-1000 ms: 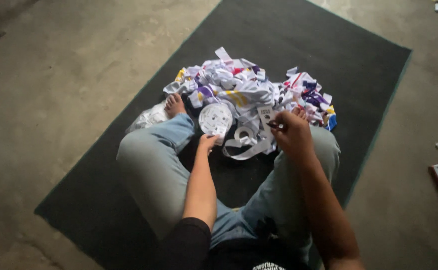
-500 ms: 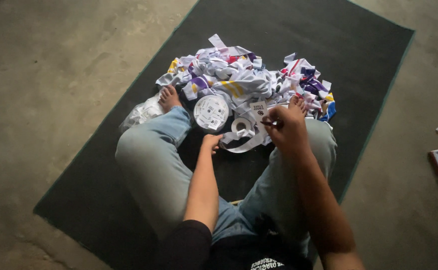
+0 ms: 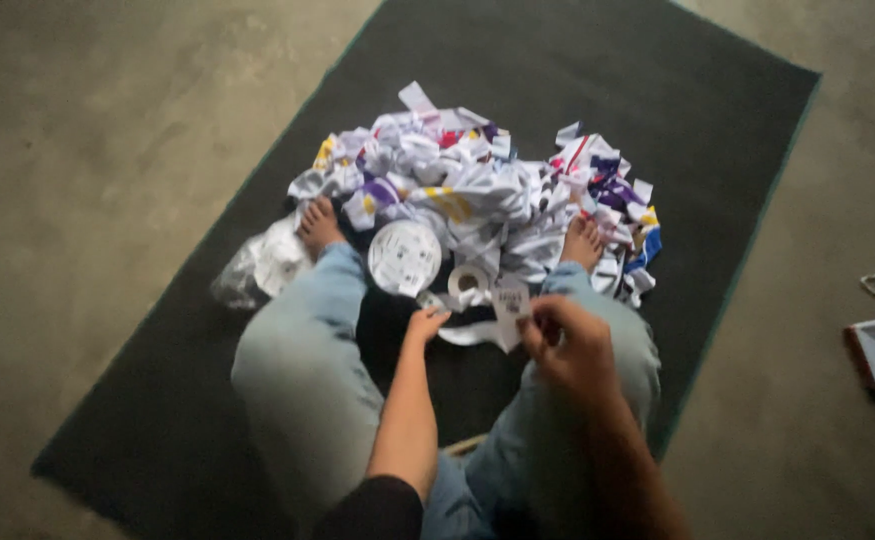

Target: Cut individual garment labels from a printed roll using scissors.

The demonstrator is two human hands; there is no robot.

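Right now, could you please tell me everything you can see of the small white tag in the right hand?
The small white tag is a roughly square slip, paper-like, with dark print too blurred to make out. The right hand pinches its right edge between fingertips, holding it nearly upright above a white strip that curls across the dark mat. The left hand rests just to its left, not touching it.

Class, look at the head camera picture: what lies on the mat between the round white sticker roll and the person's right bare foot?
In the head view, between the round white roll and the right foot lies a smaller white tape ring, with crumpled pieces from the pile behind it.
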